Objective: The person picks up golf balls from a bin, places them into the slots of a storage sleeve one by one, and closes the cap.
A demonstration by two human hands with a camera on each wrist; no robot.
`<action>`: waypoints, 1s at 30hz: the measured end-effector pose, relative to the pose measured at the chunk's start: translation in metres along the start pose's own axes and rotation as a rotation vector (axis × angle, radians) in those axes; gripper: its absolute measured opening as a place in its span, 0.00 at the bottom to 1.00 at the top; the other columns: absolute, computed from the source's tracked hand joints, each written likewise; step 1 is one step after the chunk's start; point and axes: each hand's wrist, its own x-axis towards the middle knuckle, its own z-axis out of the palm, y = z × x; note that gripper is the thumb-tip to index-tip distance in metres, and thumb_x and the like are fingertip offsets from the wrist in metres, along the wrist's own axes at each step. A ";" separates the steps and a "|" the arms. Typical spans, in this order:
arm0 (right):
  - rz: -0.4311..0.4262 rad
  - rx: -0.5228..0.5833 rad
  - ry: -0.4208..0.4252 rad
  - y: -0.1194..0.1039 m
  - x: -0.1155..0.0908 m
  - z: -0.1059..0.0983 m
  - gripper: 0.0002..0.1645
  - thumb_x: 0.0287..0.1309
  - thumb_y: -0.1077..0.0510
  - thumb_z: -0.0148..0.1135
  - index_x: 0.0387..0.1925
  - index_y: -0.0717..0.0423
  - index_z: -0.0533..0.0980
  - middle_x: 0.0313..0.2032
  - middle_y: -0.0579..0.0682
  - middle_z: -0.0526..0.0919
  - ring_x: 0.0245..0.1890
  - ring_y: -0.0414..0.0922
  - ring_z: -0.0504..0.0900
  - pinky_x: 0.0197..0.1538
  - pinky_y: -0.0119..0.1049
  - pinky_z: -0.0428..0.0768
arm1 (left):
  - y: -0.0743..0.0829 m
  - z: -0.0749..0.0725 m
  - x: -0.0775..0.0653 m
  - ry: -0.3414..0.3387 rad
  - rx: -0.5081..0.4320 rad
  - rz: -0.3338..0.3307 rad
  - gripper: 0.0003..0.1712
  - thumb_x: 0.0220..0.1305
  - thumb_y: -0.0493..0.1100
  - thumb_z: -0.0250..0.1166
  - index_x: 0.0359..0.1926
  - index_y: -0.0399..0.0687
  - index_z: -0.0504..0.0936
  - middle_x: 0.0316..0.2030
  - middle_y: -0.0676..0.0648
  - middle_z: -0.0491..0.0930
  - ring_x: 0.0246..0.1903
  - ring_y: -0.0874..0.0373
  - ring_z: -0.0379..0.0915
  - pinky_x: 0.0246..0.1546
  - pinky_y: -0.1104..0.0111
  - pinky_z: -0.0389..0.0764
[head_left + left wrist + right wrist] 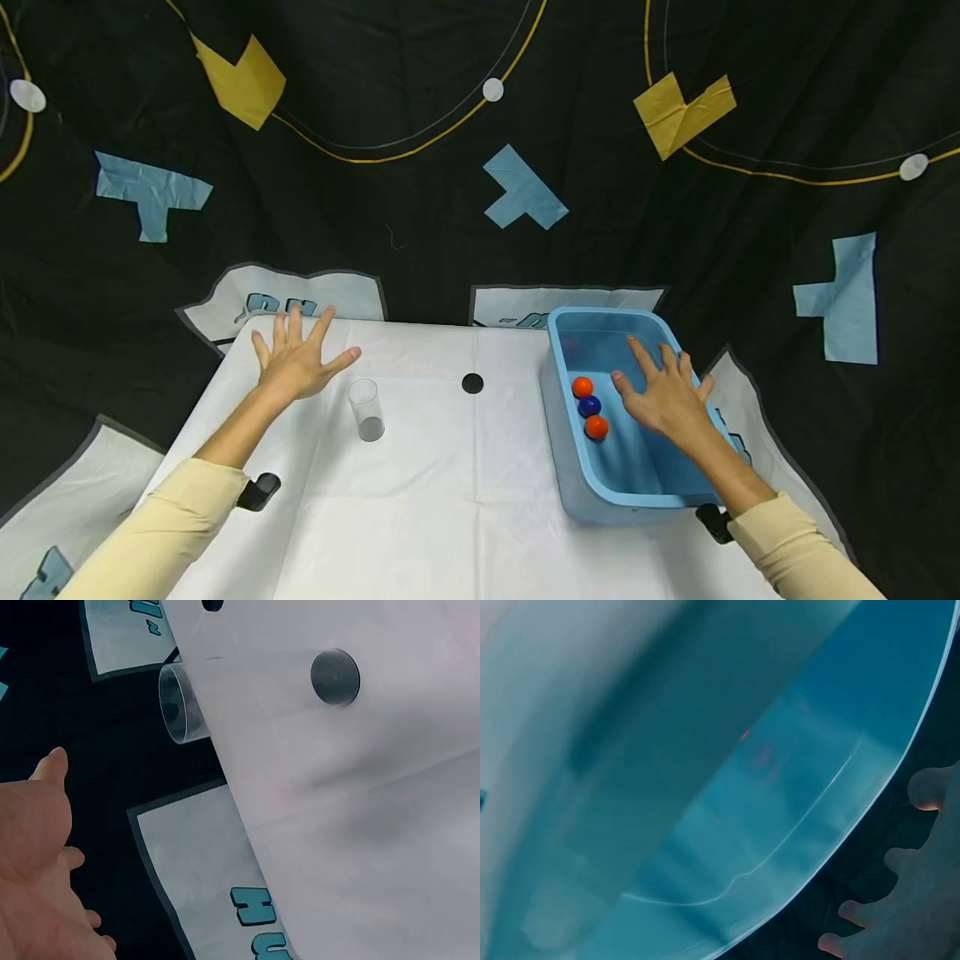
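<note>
My left hand [295, 364] hovers over the left side of the table with its fingers spread, holding nothing. Just right of it a clear cylindrical cup [365, 408] stands upright; in the left wrist view the cup [174, 705] shows a dark round base. Above the blue bin [558, 433] my right hand [667, 397] is held with fingers apart and nothing in its grasp. Inside the bin, along its left side, lie two orange balls [582, 387] with a dark blue ball [590, 406] between them. The right wrist view shows the bin's wall [780, 825] but no balls clearly.
A white cloth covers the table [405, 517], with a black round spot [472, 383] near its middle. Behind hangs a black curtain [405, 225] with blue and yellow tape pieces and cords. Each wrist wears a black camera strap [258, 492].
</note>
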 end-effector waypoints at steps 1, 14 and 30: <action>-0.004 0.003 0.000 -0.001 0.000 0.000 0.46 0.72 0.34 0.44 0.81 0.48 0.48 0.76 0.76 0.45 0.73 0.82 0.39 0.63 0.85 0.35 | 0.001 0.000 0.000 -0.004 -0.003 0.002 0.52 0.69 0.65 0.59 0.80 0.45 0.47 0.76 0.22 0.31 0.75 0.22 0.22 0.65 0.25 0.22; -0.084 0.046 0.005 -0.023 -0.008 0.006 0.45 0.70 0.36 0.50 0.81 0.45 0.50 0.76 0.73 0.52 0.73 0.77 0.49 0.65 0.82 0.43 | 0.014 0.015 -0.013 -0.107 -0.074 0.094 0.54 0.66 0.64 0.63 0.80 0.44 0.48 0.75 0.21 0.41 0.74 0.24 0.38 0.69 0.27 0.39; -0.203 0.110 0.000 -0.060 -0.015 0.017 0.42 0.70 0.38 0.53 0.79 0.43 0.56 0.73 0.70 0.61 0.72 0.71 0.57 0.65 0.78 0.50 | -0.011 0.057 -0.022 -0.251 -0.262 0.010 0.61 0.53 0.55 0.78 0.78 0.42 0.52 0.68 0.21 0.64 0.63 0.19 0.64 0.56 0.33 0.73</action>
